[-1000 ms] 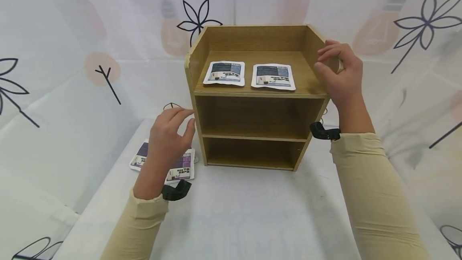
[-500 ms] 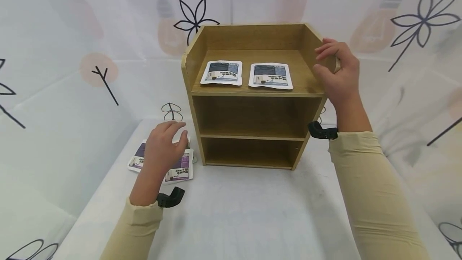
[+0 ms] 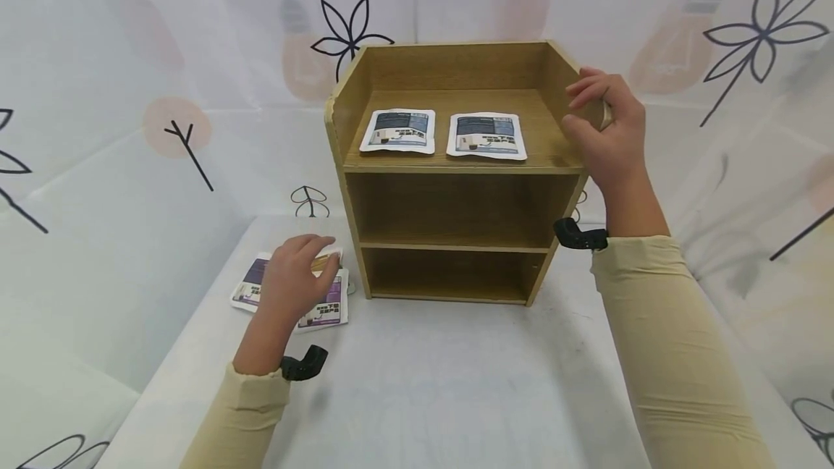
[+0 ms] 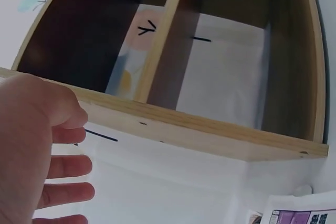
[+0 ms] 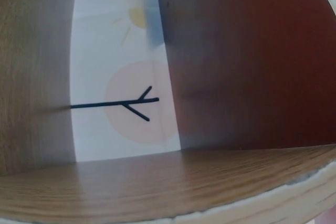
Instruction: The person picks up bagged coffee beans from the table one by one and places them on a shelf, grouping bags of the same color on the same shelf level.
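A wooden shelf unit stands upright on the white table. Two flat white pouches with blue labels, the left pouch and the right pouch, lie on its top board. My right hand holds the shelf's right side panel near the top, thumb toward the inside; its contact is partly hidden. My left hand hovers left of the shelf with fingers loosely bent and nothing in them. Beneath it lie several purple-labelled pouches, one left pouch and one right pouch, partly covered by the hand.
White table surface spreads in front of the shelf. A patterned white cloth hangs behind and at both sides. In the left wrist view, the shelf's side panel runs close to the fingers.
My left hand has left the shelf's left side and come down and slightly left, above the purple-labelled pouches. My right hand stays at the right panel. The view has shifted slightly.
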